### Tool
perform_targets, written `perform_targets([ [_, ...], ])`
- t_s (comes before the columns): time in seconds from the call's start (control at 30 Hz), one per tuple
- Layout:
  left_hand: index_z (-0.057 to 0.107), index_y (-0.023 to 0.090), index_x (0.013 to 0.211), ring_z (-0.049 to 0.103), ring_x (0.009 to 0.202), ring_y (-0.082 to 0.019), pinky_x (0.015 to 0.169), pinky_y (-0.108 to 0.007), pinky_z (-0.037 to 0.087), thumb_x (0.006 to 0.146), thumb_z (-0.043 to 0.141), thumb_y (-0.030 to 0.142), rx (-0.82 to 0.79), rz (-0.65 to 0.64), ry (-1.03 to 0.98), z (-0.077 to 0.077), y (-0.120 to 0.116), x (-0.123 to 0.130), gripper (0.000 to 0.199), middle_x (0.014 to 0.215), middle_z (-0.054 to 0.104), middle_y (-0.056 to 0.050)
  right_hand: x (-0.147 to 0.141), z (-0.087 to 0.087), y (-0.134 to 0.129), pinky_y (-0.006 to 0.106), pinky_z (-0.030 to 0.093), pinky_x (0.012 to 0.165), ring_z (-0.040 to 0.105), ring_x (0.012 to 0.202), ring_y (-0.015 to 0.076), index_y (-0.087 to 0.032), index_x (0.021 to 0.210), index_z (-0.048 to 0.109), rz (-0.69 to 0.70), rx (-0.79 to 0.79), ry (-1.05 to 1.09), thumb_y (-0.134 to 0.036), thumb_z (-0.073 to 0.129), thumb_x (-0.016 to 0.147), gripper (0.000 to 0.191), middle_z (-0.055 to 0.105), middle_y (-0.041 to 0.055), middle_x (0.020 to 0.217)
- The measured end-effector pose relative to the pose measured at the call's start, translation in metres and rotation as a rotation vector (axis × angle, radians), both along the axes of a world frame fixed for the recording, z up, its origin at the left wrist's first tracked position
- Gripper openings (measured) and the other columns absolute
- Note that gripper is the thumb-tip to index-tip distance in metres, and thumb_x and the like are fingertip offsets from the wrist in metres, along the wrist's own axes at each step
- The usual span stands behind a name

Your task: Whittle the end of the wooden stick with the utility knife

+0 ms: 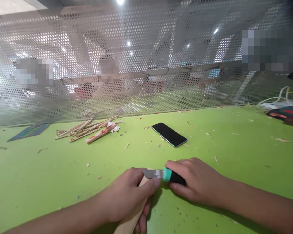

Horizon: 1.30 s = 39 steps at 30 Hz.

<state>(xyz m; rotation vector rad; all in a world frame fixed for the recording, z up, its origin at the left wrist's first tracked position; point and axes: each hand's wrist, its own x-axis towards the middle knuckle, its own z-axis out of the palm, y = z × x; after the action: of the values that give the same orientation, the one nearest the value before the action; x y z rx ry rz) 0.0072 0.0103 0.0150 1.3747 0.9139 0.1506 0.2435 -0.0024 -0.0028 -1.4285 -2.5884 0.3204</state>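
My left hand (pixel 133 191) is closed around a pale strip of wood (pixel 130 219), which slants from the bottom edge up to the middle of the view. In my right hand (pixel 197 178) is a carving knife (pixel 168 175) with a black and turquoise handle. Its short steel blade points left and lies across the upper end of the wood. The tip of my left thumb touches or nearly touches the blade's lower edge. My right fingers wrap the handle, hiding part of it.
A black phone (pixel 169 134) lies beyond my hands. Carved wooden sticks (pixel 88 128) are piled at back left beside a dark patterned mat (pixel 29 131). A power tool (pixel 286 113) and white cable (pixel 280 99) sit at far right. Shavings dot the green table (pixel 63 175); a perforated metal screen (pixel 136 91) stands behind.
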Motion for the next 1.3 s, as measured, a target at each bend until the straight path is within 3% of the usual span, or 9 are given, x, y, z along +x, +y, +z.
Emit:
perform_targets([
  [0.33,0.046,0.021,0.080,0.058,0.037,-0.012,0.036,-0.018,0.044,0.103,0.045,0.050,0.020,0.002,0.018,0.0026,0.0001,0.0010,0.037,0.053,0.057,0.005,0.0004,-0.0017,-0.0004,0.029,0.024,0.056,0.052,0.061,0.0179,-0.021,0.089,0.055,-0.008,-0.008,-0.006,-0.028,0.058,0.090,0.008,0.066,0.0029,0.076],
  [0.57,0.048,0.022,0.088,0.059,0.037,-0.013,0.037,-0.019,0.047,0.104,0.043,0.048,0.006,-0.004,0.006,0.0009,0.0007,0.0006,0.031,0.054,0.059,0.006,0.0008,-0.0023,-0.0002,0.029,0.024,0.057,0.056,0.064,0.0192,-0.020,0.091,0.056,-0.001,0.006,-0.005,-0.028,0.059,0.090,0.008,0.069,0.0037,0.078],
  [1.3,0.047,0.022,0.084,0.061,0.038,-0.014,0.038,-0.021,0.047,0.103,0.047,0.048,-0.003,-0.012,0.013,0.0027,0.0011,0.0007,0.033,0.056,0.059,0.006,-0.0001,0.0001,0.0000,0.028,0.024,0.056,0.053,0.061,0.0177,-0.020,0.091,0.056,-0.001,0.000,-0.007,-0.026,0.058,0.090,0.006,0.068,0.0029,0.077],
])
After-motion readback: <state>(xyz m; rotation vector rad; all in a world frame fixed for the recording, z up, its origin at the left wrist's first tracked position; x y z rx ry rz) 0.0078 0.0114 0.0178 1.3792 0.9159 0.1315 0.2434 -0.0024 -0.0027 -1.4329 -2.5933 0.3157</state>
